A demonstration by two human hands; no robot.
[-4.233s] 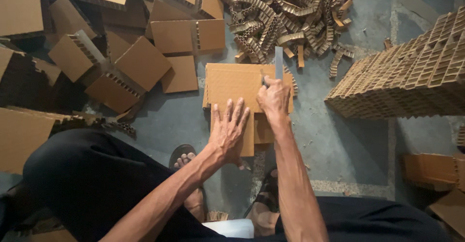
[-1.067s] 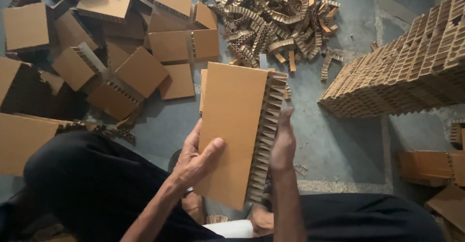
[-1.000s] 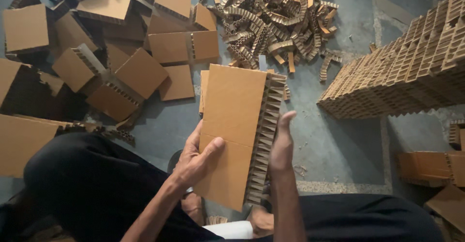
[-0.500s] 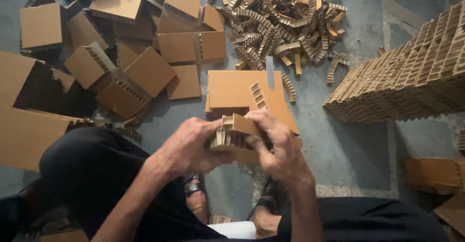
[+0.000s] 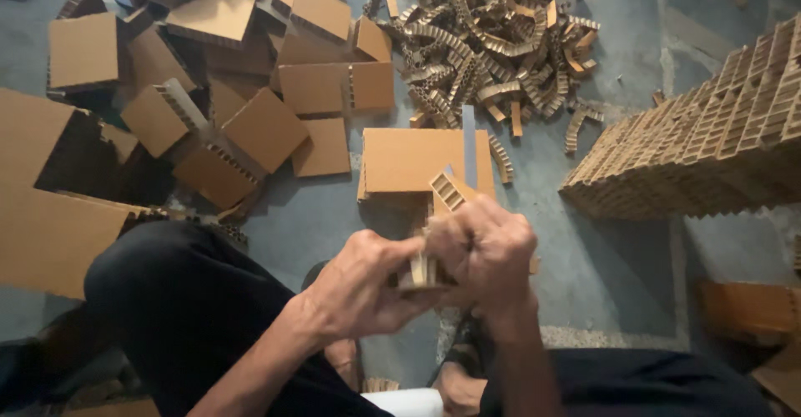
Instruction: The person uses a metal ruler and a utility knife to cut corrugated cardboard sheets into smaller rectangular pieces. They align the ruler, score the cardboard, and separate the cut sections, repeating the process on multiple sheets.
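Note:
My left hand [image 5: 363, 288] and my right hand [image 5: 484, 254] are closed together around a small strip of honeycomb cardboard [image 5: 450, 190], held above my lap. Its upper end sticks out between my fingers and shows open cells. Below my hands a flat brown cardboard panel [image 5: 409, 158] lies on the grey concrete floor [image 5: 609, 267], with a thin grey blade-like strip [image 5: 468, 138] resting on it.
A heap of honeycomb cardboard strips [image 5: 492, 33] lies at the top centre. Loose cardboard panels [image 5: 234, 75] are scattered at upper left. A long stack of honeycomb blocks [image 5: 709, 133] runs along the right. My dark-trousered knee [image 5: 183, 300] fills the lower left.
A second ago I held a large honeycomb panel upright in both hands. That panel now lies on the floor, and both hands grip a small strip in front of me.

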